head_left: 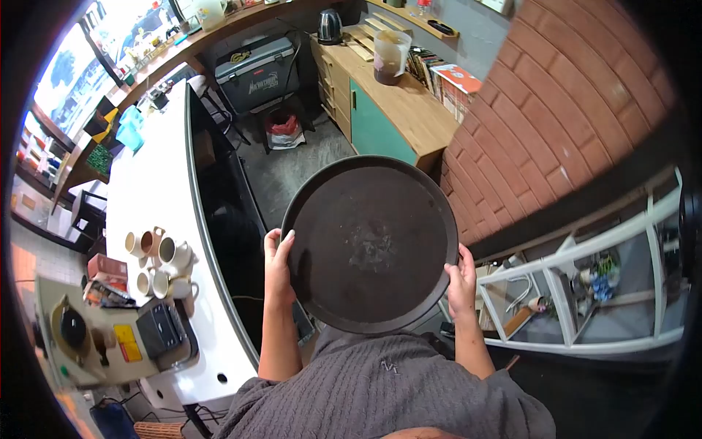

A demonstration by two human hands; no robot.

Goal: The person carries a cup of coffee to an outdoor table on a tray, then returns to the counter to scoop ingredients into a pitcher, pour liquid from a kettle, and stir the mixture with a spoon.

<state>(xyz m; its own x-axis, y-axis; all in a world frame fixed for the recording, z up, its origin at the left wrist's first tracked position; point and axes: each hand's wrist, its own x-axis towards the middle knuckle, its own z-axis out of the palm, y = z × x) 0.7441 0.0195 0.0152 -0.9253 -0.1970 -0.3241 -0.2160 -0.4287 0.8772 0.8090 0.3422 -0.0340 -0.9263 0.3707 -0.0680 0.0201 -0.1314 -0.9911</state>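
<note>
A large round dark brown serving tray (336, 197) is held up in front of my chest, its flat face toward the camera. A pale scuffed patch marks its middle. My left hand (278, 263) grips the left rim, thumb over the edge and the other fingers mostly hidden behind it. On the opposite rim my right hand (461, 282) is closed in the same way. Several mugs (174, 252) stand grouped on the white counter (157, 183) to the left of the tray.
A wooden cabinet (384, 128) with a green door carries a plastic pitcher (391, 57) and an electric kettle (330, 28). Beyond the tray, a cooler box (256, 77) stands near a lined bin (284, 124). A brick wall (541, 110) and white-framed shelving (578, 293) are at right.
</note>
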